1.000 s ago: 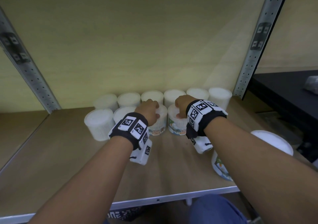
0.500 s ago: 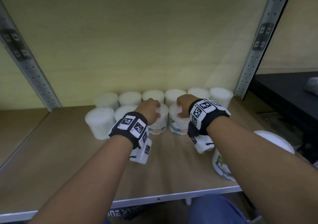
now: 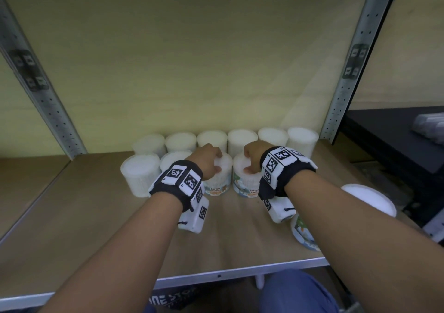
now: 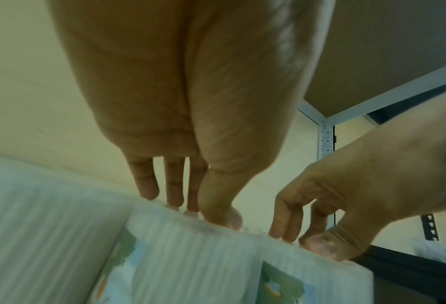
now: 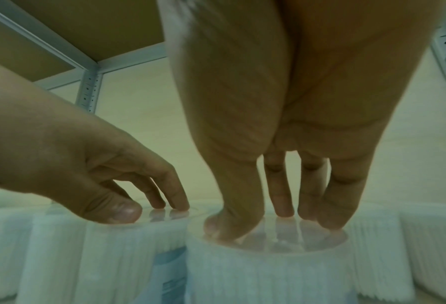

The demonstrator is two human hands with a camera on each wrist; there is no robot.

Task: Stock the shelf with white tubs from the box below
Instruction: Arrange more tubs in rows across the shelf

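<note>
On the wooden shelf (image 3: 72, 216) we see bare board running from the two rows of white tubs forward to the metal front edge (image 3: 240, 273), and more bare board out to the left upright (image 3: 48, 110). The right upright (image 3: 346, 81) stands just beside the last tub of the back row (image 3: 301, 140), so that side is tight. One more tub (image 3: 365, 197) stands alone near the front right corner, partly behind the right forearm.

In the front row our left hand (image 3: 207, 161) rests fingertips-down on the lid of one labelled tub (image 3: 217, 182), and our right hand (image 3: 252, 155) does the same on the tub next to it (image 3: 245, 184); the two tubs stand side by side, touching or nearly so. From the right wrist view the right fingers (image 5: 281, 203) and thumb reach down fairly straight, tips pressing the clear lid (image 5: 268, 240), not wrapped round the wall. The left fingers (image 4: 174, 185) likewise touch their tub's top rim with a loose, uncurled hold.
</note>
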